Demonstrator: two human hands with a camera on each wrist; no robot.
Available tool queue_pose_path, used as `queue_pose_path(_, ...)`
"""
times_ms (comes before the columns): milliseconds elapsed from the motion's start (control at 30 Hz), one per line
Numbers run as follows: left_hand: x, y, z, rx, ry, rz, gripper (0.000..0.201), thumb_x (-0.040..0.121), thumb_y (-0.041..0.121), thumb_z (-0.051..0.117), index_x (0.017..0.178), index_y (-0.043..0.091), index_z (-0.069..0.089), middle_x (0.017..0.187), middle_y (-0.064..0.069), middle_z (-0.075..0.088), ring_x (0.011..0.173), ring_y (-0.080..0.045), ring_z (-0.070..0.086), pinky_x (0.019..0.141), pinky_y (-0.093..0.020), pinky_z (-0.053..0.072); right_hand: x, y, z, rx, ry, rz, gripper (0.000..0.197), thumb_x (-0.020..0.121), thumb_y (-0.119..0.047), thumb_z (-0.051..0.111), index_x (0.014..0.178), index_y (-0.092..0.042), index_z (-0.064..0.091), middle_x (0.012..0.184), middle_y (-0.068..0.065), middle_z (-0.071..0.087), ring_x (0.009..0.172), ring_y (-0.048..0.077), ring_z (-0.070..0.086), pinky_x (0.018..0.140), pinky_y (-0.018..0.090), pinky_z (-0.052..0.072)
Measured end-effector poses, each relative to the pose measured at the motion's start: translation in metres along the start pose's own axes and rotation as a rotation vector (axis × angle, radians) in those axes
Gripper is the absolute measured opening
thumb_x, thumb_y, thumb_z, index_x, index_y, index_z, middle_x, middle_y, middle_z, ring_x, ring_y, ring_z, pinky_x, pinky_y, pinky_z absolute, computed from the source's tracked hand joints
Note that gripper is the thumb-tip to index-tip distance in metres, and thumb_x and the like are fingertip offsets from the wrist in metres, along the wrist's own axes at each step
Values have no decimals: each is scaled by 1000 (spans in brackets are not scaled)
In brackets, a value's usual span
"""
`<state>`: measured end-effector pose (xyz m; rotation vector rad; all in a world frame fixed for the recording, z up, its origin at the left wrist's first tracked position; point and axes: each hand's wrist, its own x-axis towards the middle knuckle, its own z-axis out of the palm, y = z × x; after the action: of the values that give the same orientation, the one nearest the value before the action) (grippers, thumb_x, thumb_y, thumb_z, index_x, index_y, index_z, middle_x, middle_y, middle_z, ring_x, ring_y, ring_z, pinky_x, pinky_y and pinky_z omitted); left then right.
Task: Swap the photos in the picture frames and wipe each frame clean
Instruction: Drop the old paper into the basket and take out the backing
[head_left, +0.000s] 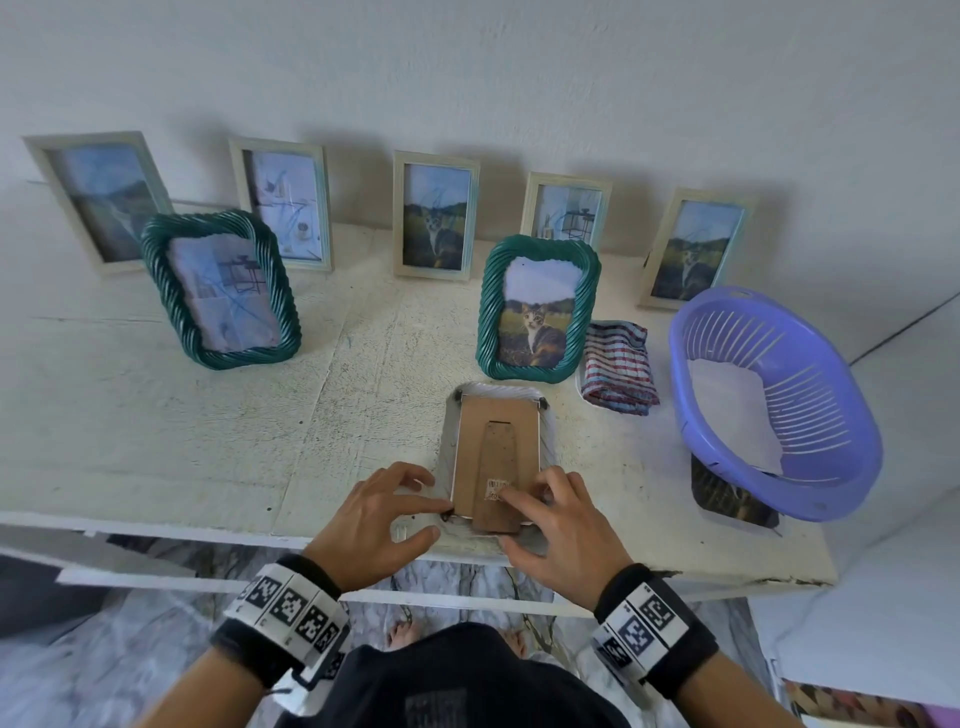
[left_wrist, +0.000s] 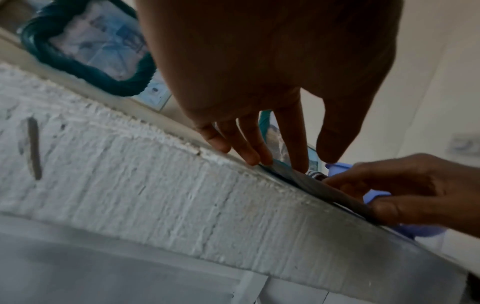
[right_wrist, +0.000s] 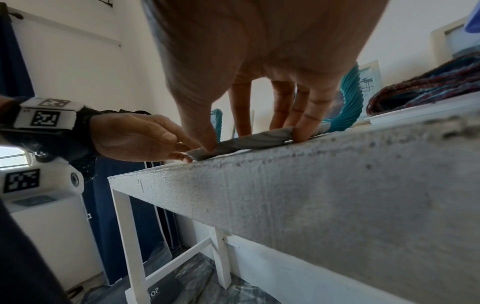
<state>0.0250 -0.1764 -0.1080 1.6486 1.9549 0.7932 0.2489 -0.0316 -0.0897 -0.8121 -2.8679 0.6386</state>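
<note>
A white picture frame lies face down at the table's front edge, its brown cardboard back and stand facing up. My left hand is at its near left corner; the index fingertip touches the small clip there and the thumb sits just in front. My right hand holds the near right part, with fingers on the cardboard back and right rim and the thumb against the front edge. In the right wrist view the frame lies flat under those fingers. Two teal rope-pattern frames stand behind: one with a sketch, one with a cat photo.
Several cream frames lean on the wall at the back. A folded striped cloth lies right of the cat frame. A purple basket holding white paper stands at the right, on top of a dark photo. The table edge runs just below my hands.
</note>
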Motion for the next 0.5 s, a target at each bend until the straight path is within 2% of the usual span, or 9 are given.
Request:
queue_pose_path(167,2,-4,3,-106,5,-32,31,82,55,55,108,48,71,119,25,50,112,6,47,97,-41,43,0,0,0,6,-1,1,50,82,-53,54,126,-30,58,105,-2,41,93,16,40,64,25,52)
queue_pose_path(333,3,-4,2,-88,-1,-13,29,83,54,55,107,50,71,118,24,49,111,5,47,97,-40,43,0,2,1,-3,8,0,50,82,-54,54,126,-31,56,106,-2,41,94,16,41,66,26,53)
queue_pose_path(433,8,-1,-2,-65,-5,-3,28,84,55,54,103,47,72,113,22,50,106,3,51,94,-38,46,0,1,-1,-11,-13,0,53,81,-57,52,127,-32,56,105,-2,42,93,16,41,69,25,51)
queue_pose_path(500,16,3,-6,-24,45,11,25,86,52,55,100,40,72,106,18,50,100,0,53,89,-38,49,3,0,-8,-12,-43,6,57,81,-63,47,130,-34,53,105,-3,43,94,15,40,76,25,46)
